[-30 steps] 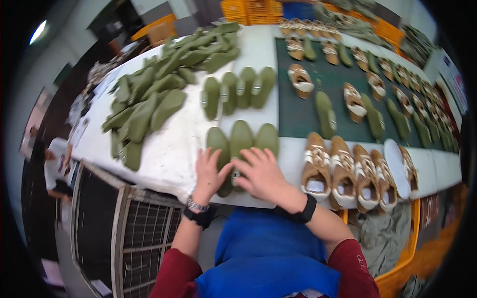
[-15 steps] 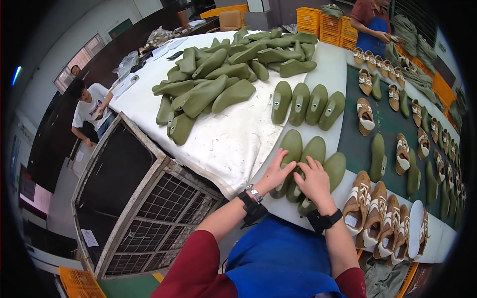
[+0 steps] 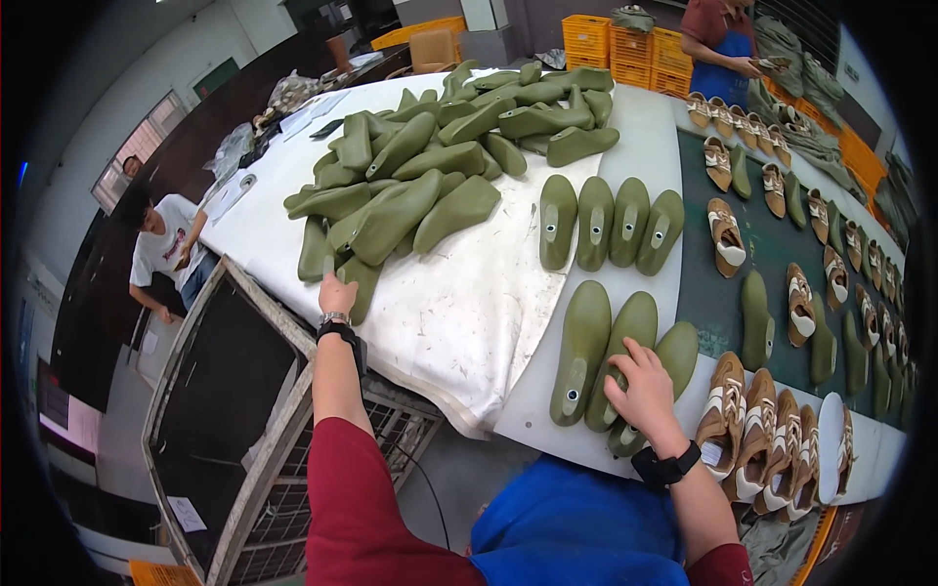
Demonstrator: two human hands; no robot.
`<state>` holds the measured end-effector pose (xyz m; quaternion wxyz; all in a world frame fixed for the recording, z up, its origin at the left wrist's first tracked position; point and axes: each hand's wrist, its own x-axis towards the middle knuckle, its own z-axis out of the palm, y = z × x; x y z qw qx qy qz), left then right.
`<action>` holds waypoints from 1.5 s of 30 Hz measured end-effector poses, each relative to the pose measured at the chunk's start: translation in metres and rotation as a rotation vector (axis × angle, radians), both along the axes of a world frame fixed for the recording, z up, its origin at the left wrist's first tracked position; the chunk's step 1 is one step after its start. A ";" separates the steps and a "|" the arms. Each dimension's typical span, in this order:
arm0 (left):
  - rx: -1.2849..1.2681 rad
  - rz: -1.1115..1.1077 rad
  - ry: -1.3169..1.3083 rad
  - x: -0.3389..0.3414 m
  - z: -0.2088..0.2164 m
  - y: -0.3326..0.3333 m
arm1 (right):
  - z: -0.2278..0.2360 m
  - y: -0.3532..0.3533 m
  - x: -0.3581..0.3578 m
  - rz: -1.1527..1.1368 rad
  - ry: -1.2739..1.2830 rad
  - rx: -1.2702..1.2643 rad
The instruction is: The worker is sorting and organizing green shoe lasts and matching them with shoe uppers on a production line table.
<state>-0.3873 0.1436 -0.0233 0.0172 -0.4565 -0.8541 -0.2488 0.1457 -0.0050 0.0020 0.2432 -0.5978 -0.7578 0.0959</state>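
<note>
My left hand point(image 3: 337, 293) reaches out to the near edge of a heap of green shoe lasts point(image 3: 410, 186) on a white cloth and touches one last point(image 3: 358, 285); whether it grips it I cannot tell. My right hand point(image 3: 647, 383) rests with spread fingers on the rightmost pair of three green lasts point(image 3: 614, 356) laid side by side at the table's near edge. A second row of several green lasts point(image 3: 611, 223) lies just beyond them.
Tan and white shoes point(image 3: 757, 439) stand in a row to the right, more on a dark green mat point(image 3: 782, 259). A wire cage trolley point(image 3: 230, 410) stands left of me. One person sits at the left point(image 3: 166, 249); another stands at the far end point(image 3: 723, 44) by yellow crates point(image 3: 625, 44).
My left hand has left the three near lasts and stretched out left to the heap. My head has turned left. The right hand stays on the near lasts.
</note>
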 end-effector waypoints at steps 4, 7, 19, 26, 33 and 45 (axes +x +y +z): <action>0.082 -0.042 -0.038 -0.002 -0.024 -0.003 | 0.001 -0.001 -0.005 0.005 -0.014 0.006; 0.255 0.045 -0.086 0.016 -0.036 -0.011 | 0.002 0.000 -0.005 0.017 0.019 -0.001; 0.001 -0.528 -0.370 0.231 -0.009 -0.146 | -0.003 0.005 -0.003 0.021 0.002 0.033; -0.306 -0.828 -0.605 0.265 -0.013 -0.081 | -0.009 0.004 -0.003 -0.039 -0.007 0.020; 0.170 -0.027 0.299 0.080 0.000 0.013 | -0.006 0.003 -0.006 -0.069 0.011 0.034; -0.204 -0.394 0.012 0.140 0.017 -0.067 | -0.010 0.011 -0.004 -0.064 0.016 0.055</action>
